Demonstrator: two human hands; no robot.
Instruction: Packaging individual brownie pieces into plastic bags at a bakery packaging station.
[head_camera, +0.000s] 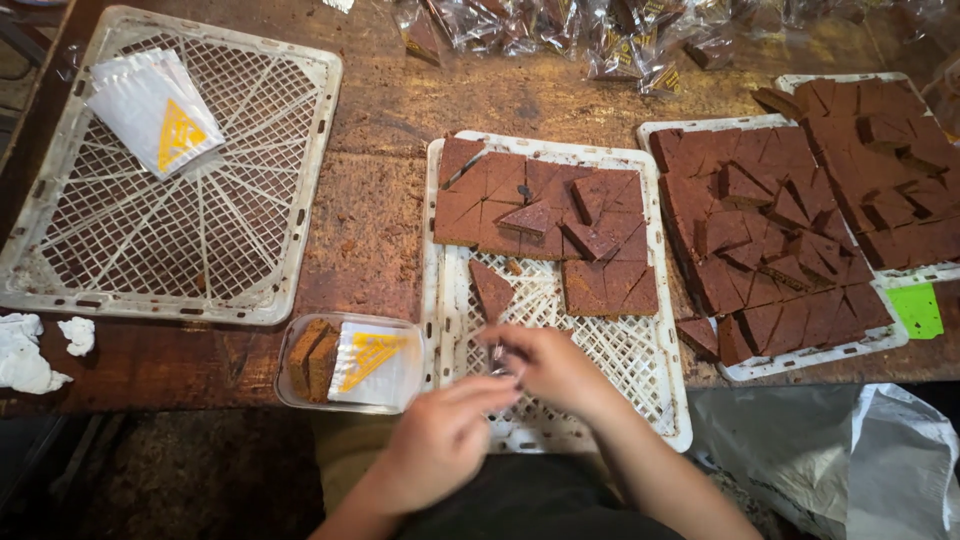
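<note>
Meeting over tray (660, 400): left hand (440, 440); right hand (550, 365)

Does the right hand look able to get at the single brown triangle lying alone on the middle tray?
Probably yes: the loose triangle lies just beyond the right hand on the middle tray, with only bare mesh between them.

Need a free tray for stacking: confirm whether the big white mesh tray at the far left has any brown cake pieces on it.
No. The left mesh tray carries only a small stack of white bags with a yellow triangle; the brown pieces lie on the other trays.
</note>
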